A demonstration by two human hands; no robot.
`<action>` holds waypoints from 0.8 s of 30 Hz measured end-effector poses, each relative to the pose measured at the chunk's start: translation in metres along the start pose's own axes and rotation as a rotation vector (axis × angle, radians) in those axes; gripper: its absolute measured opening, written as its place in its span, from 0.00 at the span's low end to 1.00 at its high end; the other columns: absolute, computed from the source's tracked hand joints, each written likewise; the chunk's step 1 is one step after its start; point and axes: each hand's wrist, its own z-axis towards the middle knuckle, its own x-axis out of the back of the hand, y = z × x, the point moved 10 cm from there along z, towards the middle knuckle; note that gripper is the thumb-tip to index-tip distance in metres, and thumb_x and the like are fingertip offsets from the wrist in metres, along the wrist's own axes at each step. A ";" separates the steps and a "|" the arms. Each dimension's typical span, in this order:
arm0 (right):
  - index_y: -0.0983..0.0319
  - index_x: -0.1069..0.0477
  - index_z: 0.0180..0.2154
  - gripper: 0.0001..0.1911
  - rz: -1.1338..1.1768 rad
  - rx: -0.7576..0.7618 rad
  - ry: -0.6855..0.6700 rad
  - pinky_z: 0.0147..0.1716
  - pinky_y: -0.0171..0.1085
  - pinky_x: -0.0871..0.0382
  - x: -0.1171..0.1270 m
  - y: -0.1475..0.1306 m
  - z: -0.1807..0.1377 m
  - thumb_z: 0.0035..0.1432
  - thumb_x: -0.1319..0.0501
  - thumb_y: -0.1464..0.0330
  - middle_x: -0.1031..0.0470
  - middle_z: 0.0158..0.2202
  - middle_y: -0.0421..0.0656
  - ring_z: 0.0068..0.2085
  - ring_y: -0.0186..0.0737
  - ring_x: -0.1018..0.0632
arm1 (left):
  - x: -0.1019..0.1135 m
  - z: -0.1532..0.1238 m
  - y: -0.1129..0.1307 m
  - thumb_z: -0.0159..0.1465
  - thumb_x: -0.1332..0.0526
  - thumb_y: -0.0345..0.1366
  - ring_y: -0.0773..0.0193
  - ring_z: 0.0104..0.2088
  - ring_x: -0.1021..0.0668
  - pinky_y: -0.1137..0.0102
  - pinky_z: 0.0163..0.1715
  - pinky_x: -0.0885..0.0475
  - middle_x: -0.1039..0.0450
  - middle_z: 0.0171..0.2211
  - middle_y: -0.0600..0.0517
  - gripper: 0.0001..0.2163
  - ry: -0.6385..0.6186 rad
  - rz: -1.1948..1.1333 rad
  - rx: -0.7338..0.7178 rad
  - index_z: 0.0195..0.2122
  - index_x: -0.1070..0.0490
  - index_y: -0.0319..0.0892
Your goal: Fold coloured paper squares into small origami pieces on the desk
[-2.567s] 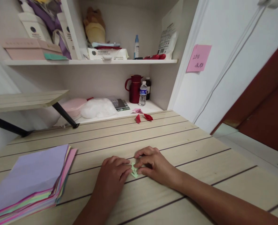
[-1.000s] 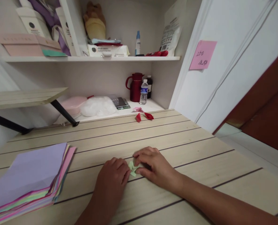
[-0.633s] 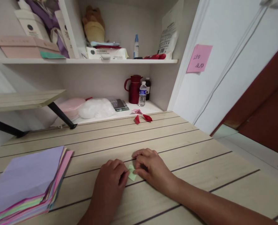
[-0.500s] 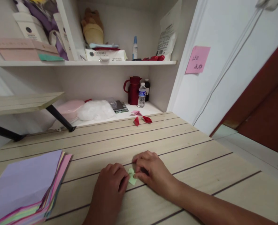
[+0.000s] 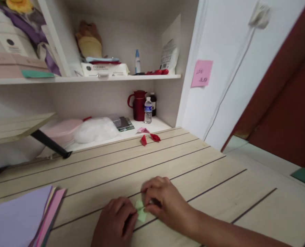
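A small piece of light green folded paper (image 5: 141,213) lies on the wooden tabletop (image 5: 193,171) between my two hands. My left hand (image 5: 115,219) pinches its left edge, thumb and fingers drawn together. From the other side, my right hand (image 5: 160,200) grips the paper's right edge between thumb and curled fingers. Parts of the paper are hidden behind the fingertips, and its exact folds are too small to make out. Farther back on the table sit two small red folded paper pieces (image 5: 155,137), with a pink folded paper (image 5: 143,130) just behind them.
At the left front is a stack of coloured paper (image 5: 15,216), purple on top. A small raised wooden stand (image 5: 18,125) is behind it. The shelf beyond holds a dark red jug (image 5: 138,106), a water bottle (image 5: 148,111) and a white plastic bag (image 5: 97,130).
The camera view has tilted up and shifted, so everything appears lower and more to the left. Both hands stay at the green paper, which now shows a little more of its surface.
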 end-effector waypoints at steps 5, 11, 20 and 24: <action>0.57 0.26 0.30 0.10 0.018 -0.015 -0.014 0.51 0.44 0.39 0.000 0.000 0.000 0.51 0.29 0.76 0.20 0.44 0.38 0.47 0.43 0.24 | 0.009 0.003 -0.010 0.59 0.35 0.30 0.61 0.34 0.22 0.65 0.35 0.25 0.23 0.32 0.54 0.05 -0.015 -0.119 0.281 0.29 0.24 0.48; 0.57 0.26 0.32 0.05 0.024 -0.014 -0.038 0.51 0.45 0.39 -0.001 -0.002 -0.003 0.58 0.31 0.71 0.22 0.44 0.39 0.48 0.44 0.25 | -0.003 0.000 -0.023 0.59 0.36 0.30 0.59 0.36 0.23 0.60 0.39 0.28 0.24 0.33 0.53 0.05 -0.093 -0.243 0.450 0.28 0.23 0.47; 0.58 0.28 0.31 0.06 -0.070 -0.053 -0.024 0.47 0.45 0.39 -0.004 -0.002 0.000 0.62 0.38 0.72 0.24 0.44 0.40 0.46 0.44 0.26 | -0.008 -0.004 -0.025 0.61 0.41 0.33 0.59 0.36 0.25 0.58 0.39 0.31 0.26 0.33 0.52 0.06 -0.067 -0.212 0.480 0.27 0.28 0.45; 0.58 0.29 0.32 0.06 -0.133 -0.062 -0.027 0.46 0.45 0.38 -0.005 -0.003 0.001 0.63 0.39 0.72 0.25 0.45 0.40 0.46 0.43 0.27 | -0.010 -0.007 -0.029 0.61 0.41 0.33 0.57 0.37 0.26 0.56 0.40 0.31 0.27 0.34 0.51 0.05 -0.050 -0.155 0.503 0.28 0.29 0.45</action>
